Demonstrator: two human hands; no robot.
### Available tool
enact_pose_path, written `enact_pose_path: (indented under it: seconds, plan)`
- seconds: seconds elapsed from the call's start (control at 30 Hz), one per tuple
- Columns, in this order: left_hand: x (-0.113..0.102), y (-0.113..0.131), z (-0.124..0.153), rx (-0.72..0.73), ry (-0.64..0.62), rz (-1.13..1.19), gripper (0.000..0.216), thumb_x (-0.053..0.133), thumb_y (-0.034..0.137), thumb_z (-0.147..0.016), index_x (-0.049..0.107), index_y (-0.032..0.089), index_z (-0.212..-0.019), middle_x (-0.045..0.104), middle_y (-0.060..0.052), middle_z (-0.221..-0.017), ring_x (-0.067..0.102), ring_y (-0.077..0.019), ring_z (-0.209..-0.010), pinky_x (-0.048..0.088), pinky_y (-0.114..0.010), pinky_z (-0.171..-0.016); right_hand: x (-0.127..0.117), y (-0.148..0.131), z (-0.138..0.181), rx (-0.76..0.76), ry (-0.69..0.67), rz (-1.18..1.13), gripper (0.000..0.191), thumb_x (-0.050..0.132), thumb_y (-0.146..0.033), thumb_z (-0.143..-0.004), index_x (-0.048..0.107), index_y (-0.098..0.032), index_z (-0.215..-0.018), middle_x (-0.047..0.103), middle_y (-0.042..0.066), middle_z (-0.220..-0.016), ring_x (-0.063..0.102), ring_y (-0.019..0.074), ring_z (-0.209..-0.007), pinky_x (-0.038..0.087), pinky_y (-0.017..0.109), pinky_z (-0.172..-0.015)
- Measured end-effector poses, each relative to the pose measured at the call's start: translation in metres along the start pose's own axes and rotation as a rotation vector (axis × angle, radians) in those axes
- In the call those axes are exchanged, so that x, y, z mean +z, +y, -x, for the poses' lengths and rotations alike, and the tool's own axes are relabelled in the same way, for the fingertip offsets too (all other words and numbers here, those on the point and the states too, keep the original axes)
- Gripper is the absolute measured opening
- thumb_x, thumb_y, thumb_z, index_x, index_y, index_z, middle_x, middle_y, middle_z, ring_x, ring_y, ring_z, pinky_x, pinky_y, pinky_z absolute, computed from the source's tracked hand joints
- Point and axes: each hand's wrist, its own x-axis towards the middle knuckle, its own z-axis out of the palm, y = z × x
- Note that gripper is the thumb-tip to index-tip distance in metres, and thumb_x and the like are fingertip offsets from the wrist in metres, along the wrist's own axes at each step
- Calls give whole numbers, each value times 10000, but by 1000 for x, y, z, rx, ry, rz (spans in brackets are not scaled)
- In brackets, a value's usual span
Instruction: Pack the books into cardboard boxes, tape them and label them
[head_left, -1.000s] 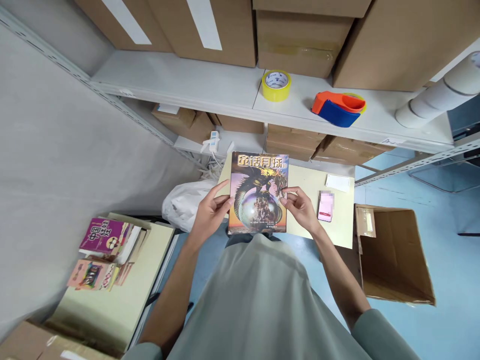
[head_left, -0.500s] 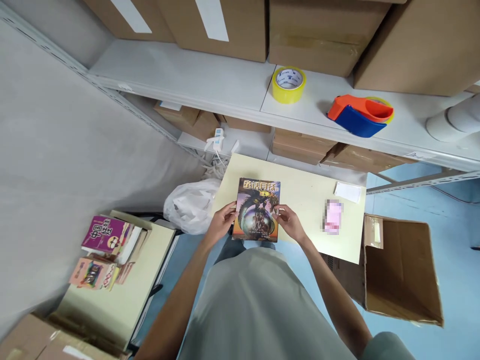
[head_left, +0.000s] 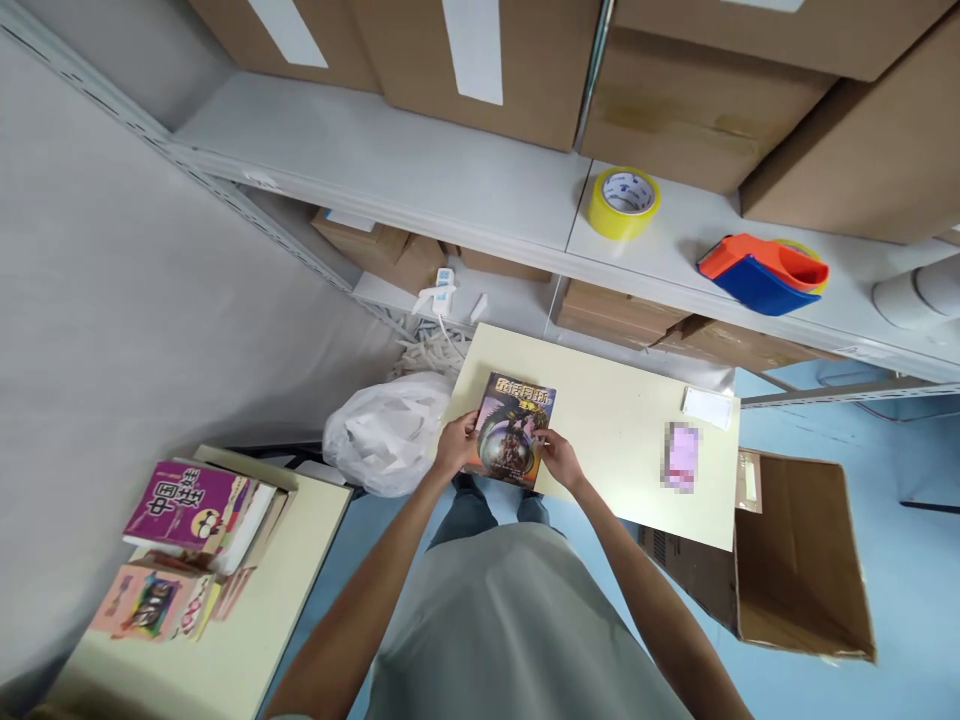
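A book with a dark dragon, a large orb and yellow Chinese title characters on its cover is held at the near edge of a pale yellow table. My left hand grips its left edge, thumb near the cover, the other fingers partly hidden. On the right edge, my right hand has closed its fingertips. The cover faces up and the book leans slightly, its top toward the right. Whether it rests on the tabletop I cannot tell.
Right of the book lie a blurred pink item and a white card. An open carton stands at right; book stacks sit on the left table. Beyond are a plastic bag, yellow tape, a tape dispenser and shelved boxes.
The camera view has shifted, so shelf and table appear lower. The book has turned slightly clockwise and sits nearer the table's left edge, with both hands still on it.
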Motion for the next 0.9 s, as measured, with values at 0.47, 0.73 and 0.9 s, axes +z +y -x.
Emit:
enact_pose_path:
  seconds: [0.47, 0.73, 0.9]
  plan:
    - [-45, -36, -46, 269, 67, -96, 517, 588, 76, -915, 708, 182, -1406, 749, -133, -1401, 706, -289, -1272, 528, -449, -1180, 53, -35, -55, -23, 157, 179, 415, 660, -460, -905, 769, -205, -1214, 760, 162, -1380, 748, 334, -1265, 644, 507, -1067]
    - [-110, -167, -17, 165, 24, -536, 704, 547, -26, -839, 656, 187, -1501, 575, -155, -1633, 464, -387, -1562, 465, -538, -1227, 143, -38, -14, -3, 54, 260, 389, 582, -484, -979, 774, -214, -1183, 805, 153, -1270, 787, 320, -1182, 691, 488, -981]
    - [-140, -209, -33, 151, -63, -699, 639, 539, -48, -827, 745, 202, -1377, 611, -189, -1574, 543, -394, -1471, 538, -523, -1099, 187, -49, -14, 6, -21, 317, 321, 565, -414, -999, 772, -237, -1168, 817, 124, -1247, 799, 303, -1157, 689, 496, -988]
